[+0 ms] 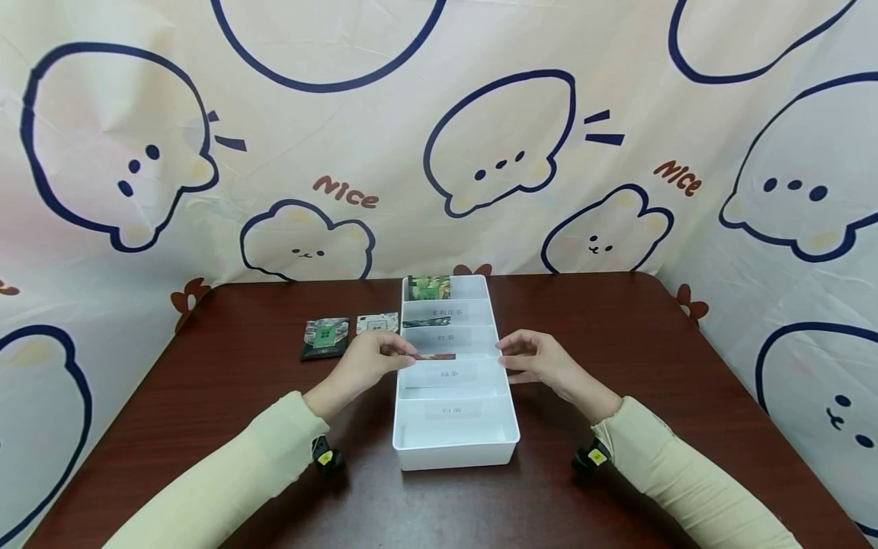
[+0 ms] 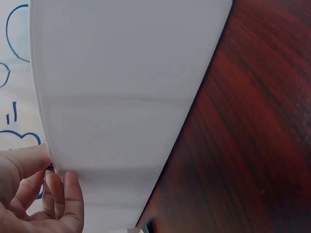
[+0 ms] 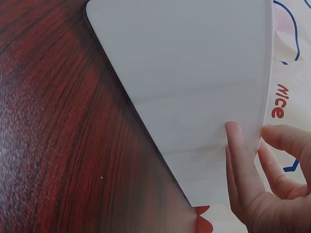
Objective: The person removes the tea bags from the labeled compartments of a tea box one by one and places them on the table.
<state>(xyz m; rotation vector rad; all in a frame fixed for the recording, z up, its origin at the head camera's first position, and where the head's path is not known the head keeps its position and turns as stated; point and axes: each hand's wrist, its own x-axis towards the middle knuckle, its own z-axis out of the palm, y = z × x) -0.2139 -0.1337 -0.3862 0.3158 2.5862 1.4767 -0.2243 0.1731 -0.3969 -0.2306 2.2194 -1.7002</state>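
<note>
A white divided tray (image 1: 511, 427) with labelled compartments stands on the brown table. My left hand (image 1: 405, 354) pinches a thin red-and-dark packet (image 1: 437, 356) by its left end and holds it over the tray's middle compartments. In the left wrist view its fingers (image 2: 58, 194) sit at the tray's outer wall (image 2: 126, 97). My right hand (image 1: 511, 357) holds the tray's right rim. The right wrist view shows its thumb (image 3: 240, 160) flat on the tray's outer wall (image 3: 194, 87) and the fingers curled over the edge.
A green packet (image 1: 428, 287) stands in the farthest compartment, and another packet (image 1: 425, 322) lies in the second. Left of the tray on the table lie a dark packet (image 1: 325, 338) and a pale one (image 1: 377, 322). A patterned cloth backdrop (image 1: 480, 152) surrounds the table.
</note>
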